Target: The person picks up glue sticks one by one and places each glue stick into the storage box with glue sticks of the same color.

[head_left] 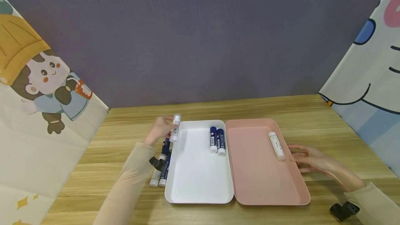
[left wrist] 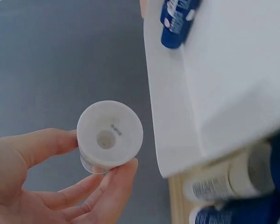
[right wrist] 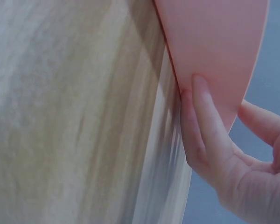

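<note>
My left hand [head_left: 161, 127] pinches a white glue stick [head_left: 176, 127] between thumb and fingers, just above the left rim of the white tray [head_left: 200, 183]. In the left wrist view, its round white base [left wrist: 110, 133] faces the camera, beside the tray's wall. Two blue glue sticks [head_left: 213, 139] lie side by side in that tray, towards its upper right. My right hand [head_left: 315, 162] holds the right edge of the pink tray [head_left: 265, 190]. Its fingers [right wrist: 207, 107] touch the outer wall, with the thumb at the rim. A white glue stick [head_left: 277, 146] lies inside the pink tray.
Several more glue sticks, blue [head_left: 165, 171] and white [head_left: 156, 176], lie on the wooden table [head_left: 93, 176] left of the white tray, partly under my left arm. The two trays stand side by side. A grey panel [head_left: 200, 44] rises behind the table.
</note>
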Demonstrator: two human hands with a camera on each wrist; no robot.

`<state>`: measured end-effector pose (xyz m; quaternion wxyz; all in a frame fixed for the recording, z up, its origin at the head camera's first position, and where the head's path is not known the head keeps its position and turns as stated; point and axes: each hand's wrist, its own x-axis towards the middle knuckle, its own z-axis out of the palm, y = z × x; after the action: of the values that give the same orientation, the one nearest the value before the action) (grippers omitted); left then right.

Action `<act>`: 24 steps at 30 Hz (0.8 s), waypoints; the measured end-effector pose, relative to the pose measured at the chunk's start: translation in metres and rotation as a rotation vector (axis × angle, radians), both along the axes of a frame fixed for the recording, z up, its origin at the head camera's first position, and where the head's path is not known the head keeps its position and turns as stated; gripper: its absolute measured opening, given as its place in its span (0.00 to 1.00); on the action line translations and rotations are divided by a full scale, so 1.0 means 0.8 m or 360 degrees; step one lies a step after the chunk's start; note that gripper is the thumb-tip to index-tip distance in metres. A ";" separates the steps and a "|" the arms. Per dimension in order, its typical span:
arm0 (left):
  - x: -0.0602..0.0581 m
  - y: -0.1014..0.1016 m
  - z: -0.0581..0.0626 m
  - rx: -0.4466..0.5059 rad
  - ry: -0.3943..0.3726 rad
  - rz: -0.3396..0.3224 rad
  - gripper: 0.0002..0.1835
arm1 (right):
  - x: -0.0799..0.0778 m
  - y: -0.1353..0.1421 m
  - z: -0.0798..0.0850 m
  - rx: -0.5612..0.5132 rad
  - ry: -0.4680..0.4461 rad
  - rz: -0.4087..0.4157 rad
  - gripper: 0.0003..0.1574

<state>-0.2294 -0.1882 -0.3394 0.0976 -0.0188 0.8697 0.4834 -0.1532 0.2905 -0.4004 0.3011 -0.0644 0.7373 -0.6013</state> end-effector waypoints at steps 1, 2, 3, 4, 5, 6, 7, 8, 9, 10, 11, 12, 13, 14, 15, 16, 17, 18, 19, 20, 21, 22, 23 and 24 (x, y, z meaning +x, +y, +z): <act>0.000 0.003 0.000 0.0006 0.0002 -0.0012 0.25 | 0.000 0.000 0.000 0.0007 0.0003 0.0001 0.43; 0.000 0.006 0.001 0.0004 0.0010 -0.0026 0.25 | -0.001 0.000 0.000 0.0014 0.0005 0.0000 0.43; 0.000 0.009 0.001 0.0003 0.0015 -0.0031 0.25 | -0.001 0.000 0.000 0.0020 0.0009 -0.0002 0.43; 0.000 0.012 0.002 -0.0004 0.0023 -0.0042 0.25 | -0.001 0.000 0.000 0.0026 0.0009 -0.0006 0.43; 0.000 0.016 0.003 0.0002 0.0022 -0.0047 0.25 | -0.001 0.000 0.000 0.0028 0.0008 -0.0008 0.43; 0.000 0.019 0.004 0.0010 0.0025 -0.0052 0.24 | -0.002 0.000 0.000 0.0027 0.0007 -0.0009 0.43; 0.000 0.022 0.005 0.0017 0.0024 -0.0054 0.24 | -0.002 0.000 0.000 0.0024 0.0005 -0.0009 0.42; 0.000 0.025 0.005 0.0028 0.0022 -0.0055 0.24 | -0.002 0.001 0.000 0.0018 0.0000 -0.0010 0.42; 0.000 0.029 0.006 0.0043 0.0012 -0.0051 0.24 | -0.003 0.001 0.000 0.0010 -0.0003 -0.0008 0.42; -0.001 0.032 0.006 0.0062 0.0000 -0.0050 0.24 | -0.003 0.001 -0.001 0.0004 -0.0007 -0.0005 0.42; -0.001 0.036 0.007 0.0075 -0.0011 -0.0044 0.24 | -0.004 0.001 0.000 -0.0005 -0.0016 -0.0006 0.42; -0.002 0.039 0.007 0.0085 -0.0019 -0.0042 0.24 | -0.004 0.002 0.000 -0.0013 -0.0020 -0.0006 0.42; -0.003 0.042 0.007 0.0093 -0.0028 -0.0044 0.25 | -0.004 0.002 0.000 -0.0017 -0.0028 -0.0009 0.42; -0.003 0.046 0.008 0.0100 -0.0029 -0.0052 0.25 | -0.005 0.003 0.000 -0.0023 -0.0032 -0.0007 0.42; -0.004 0.049 0.008 0.0108 -0.0032 -0.0055 0.25 | -0.005 0.003 0.000 -0.0027 -0.0033 -0.0004 0.42; -0.004 0.053 0.009 0.0118 -0.0034 -0.0062 0.25 | -0.005 0.003 0.000 -0.0027 -0.0041 -0.0010 0.42; -0.005 0.056 0.009 0.0127 -0.0032 -0.0069 0.25 | -0.006 0.003 0.000 -0.0033 -0.0042 -0.0009 0.42; -0.005 0.060 0.009 0.0143 -0.0030 -0.0074 0.25 | -0.006 0.003 0.000 -0.0032 -0.0042 -0.0010 0.43; -0.005 0.064 0.010 0.0151 -0.0028 -0.0073 0.25 | -0.006 0.004 0.000 -0.0036 -0.0041 -0.0006 0.43; -0.006 0.068 0.010 0.0157 -0.0020 -0.0078 0.25 | -0.007 0.004 0.000 -0.0038 -0.0042 -0.0004 0.43; -0.006 0.071 0.009 0.0165 -0.0018 -0.0080 0.25 | -0.007 0.004 0.000 -0.0036 -0.0045 -0.0008 0.43; -0.006 0.075 0.009 0.0172 -0.0016 -0.0082 0.25 | -0.007 0.004 0.000 -0.0034 -0.0048 -0.0012 0.43; -0.007 0.079 0.009 0.0177 -0.0015 -0.0081 0.25 | -0.008 0.004 0.000 -0.0038 -0.0049 -0.0008 0.43; -0.007 0.083 0.008 0.0182 -0.0013 -0.0081 0.25 | -0.008 0.004 0.000 -0.0041 -0.0049 -0.0003 0.43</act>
<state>-0.2352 -0.1215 -0.3328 0.1144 0.0070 0.8405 0.5295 -0.1600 0.2936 -0.4007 0.3111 -0.0583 0.7249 -0.6118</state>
